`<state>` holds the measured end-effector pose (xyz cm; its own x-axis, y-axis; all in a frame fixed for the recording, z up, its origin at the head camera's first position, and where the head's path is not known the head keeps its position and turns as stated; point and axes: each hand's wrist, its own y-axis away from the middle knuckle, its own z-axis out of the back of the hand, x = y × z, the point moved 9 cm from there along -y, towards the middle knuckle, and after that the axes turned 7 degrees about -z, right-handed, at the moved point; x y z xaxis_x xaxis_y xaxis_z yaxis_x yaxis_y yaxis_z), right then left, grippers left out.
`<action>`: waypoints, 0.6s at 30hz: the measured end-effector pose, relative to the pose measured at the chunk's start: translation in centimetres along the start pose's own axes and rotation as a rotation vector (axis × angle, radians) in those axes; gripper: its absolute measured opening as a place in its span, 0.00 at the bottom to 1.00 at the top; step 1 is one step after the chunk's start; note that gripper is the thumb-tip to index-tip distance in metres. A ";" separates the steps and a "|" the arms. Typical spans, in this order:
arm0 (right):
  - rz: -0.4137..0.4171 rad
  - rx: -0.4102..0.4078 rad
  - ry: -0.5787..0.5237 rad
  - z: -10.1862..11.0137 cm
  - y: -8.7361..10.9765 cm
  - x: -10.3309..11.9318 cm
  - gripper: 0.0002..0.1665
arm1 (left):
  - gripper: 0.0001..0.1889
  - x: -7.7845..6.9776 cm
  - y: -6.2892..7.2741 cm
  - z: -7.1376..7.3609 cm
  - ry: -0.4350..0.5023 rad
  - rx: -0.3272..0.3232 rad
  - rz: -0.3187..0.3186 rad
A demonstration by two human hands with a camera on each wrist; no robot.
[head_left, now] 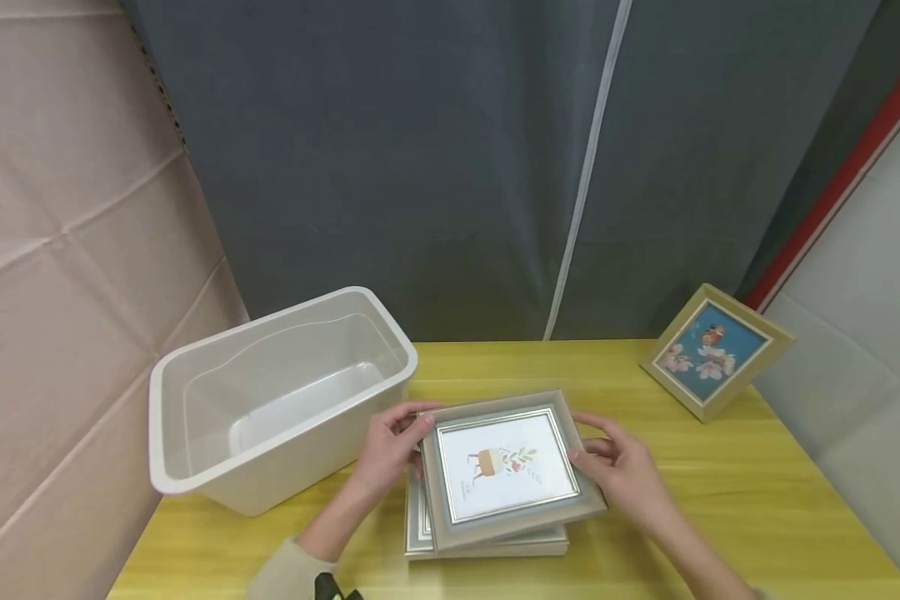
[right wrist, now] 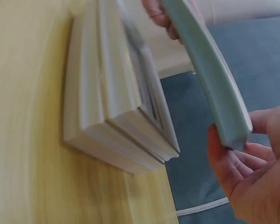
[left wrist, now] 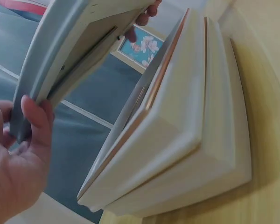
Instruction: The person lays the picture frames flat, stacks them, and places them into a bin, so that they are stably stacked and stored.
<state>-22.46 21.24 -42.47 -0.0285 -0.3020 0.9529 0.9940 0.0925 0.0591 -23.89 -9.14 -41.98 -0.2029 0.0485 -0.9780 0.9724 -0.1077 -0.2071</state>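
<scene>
While the left hand (head_left: 392, 447) and right hand (head_left: 624, 472) pinched its sides, the picture frame (head_left: 506, 467) hung face-up, lower centre, above a frame stack (head_left: 525, 546); long axis left-right, right end higher, drawn flowers pointing right. Yellow wood-grain table (head_left: 720, 492) lay below, dark grey cloth (head_left: 390, 167) behind, smooth off-white bin (head_left: 330, 433) left.

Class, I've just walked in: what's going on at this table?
A person's left hand and right hand hold a picture frame by opposite edges. It is raised above a stack of frames on the table. A pale tub stands to the left, and a flower picture sits at the back right.
</scene>
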 end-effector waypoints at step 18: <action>0.008 0.093 0.208 -3.2 1.0 -1.6 0.36 | 0.11 0.9 0.8 2.4 -0.420 -0.094 -0.012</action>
<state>-21.07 18.73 -44.87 0.0117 -0.4892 0.8721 0.9798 0.1797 0.0876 -23.60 -11.53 -43.07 -0.2251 -0.3610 -0.9050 0.9719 -0.0176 -0.2348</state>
